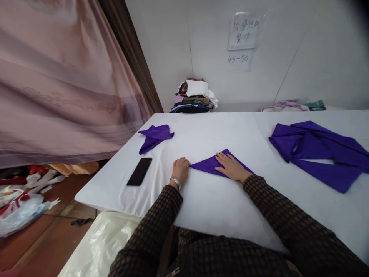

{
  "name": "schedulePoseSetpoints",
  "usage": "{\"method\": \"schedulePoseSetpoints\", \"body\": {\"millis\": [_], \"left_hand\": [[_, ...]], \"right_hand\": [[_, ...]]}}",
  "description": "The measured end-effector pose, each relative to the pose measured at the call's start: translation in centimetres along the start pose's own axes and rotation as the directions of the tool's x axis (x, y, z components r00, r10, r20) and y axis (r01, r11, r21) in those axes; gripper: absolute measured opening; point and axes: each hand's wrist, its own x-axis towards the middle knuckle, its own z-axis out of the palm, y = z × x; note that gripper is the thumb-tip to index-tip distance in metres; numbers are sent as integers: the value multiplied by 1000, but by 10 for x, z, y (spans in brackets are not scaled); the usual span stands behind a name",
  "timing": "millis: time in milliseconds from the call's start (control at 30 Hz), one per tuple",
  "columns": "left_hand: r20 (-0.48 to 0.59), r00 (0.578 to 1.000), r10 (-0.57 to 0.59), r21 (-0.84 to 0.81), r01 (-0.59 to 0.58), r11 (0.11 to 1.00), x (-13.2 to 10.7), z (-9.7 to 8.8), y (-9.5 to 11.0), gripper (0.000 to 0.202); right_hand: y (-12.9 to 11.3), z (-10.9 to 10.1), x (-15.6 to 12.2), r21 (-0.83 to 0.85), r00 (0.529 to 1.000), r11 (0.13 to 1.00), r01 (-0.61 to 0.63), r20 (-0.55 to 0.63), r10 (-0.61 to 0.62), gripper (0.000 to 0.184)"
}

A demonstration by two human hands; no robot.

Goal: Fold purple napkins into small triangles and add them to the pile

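A purple cloth napkin (pixel 208 164), folded into a triangle, lies on the white table (pixel 219 200) just in front of me. My left hand (pixel 180 169), with a watch on its wrist, is curled and pinches the triangle's left corner. My right hand (pixel 230 166) lies flat on the cloth with its fingers stretched out, pressing it down. Both sleeves are dark and checked.
A folded purple napkin (pixel 155 136) rests at the table's far left, with a black phone (pixel 140 171) nearer me. A pile of unfolded purple cloths (pixel 319 152) spreads at the right. Stacked fabrics (pixel 194 97) sit against the wall. A pink curtain (pixel 57 84) hangs at left; bags lie on the floor.
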Motion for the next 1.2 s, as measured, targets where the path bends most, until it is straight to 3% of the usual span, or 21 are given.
{"method": "schedulePoseSetpoints", "body": {"millis": [167,267,367,467,633,867,1100,1200], "left_hand": [[-75,996,-47,64,52,997,2,-1,9,25],[-76,995,69,22,-67,997,7,2,35,24],[57,963,265,-22,-264,964,13,12,66,37],[227,929,292,-14,-297,955,19,28,83,58],[332,922,198,72,-234,970,22,44,81,76],[348,919,187,109,-237,965,22,44,80,77],[374,917,141,79,-183,980,28,37,91,75],[323,921,220,34,-243,969,32,38,106,73]], "right_hand": [[-1,-1,0,1,1000,1000,7,4,-7,71],[0,0,1,3,1000,1000,5,-3,-5,70],[0,1,1,-2,1000,1000,7,-9,-8,69],[0,1,2,-4,1000,1000,8,1,-8,68],[0,1,2,0,1000,1000,-15,1,15,72],[-1,3,3,-41,964,966,-257,-76,254,78],[-1,1,3,-43,969,969,-245,-42,244,76],[-1,0,1,-63,974,972,-226,-34,224,70]]}}
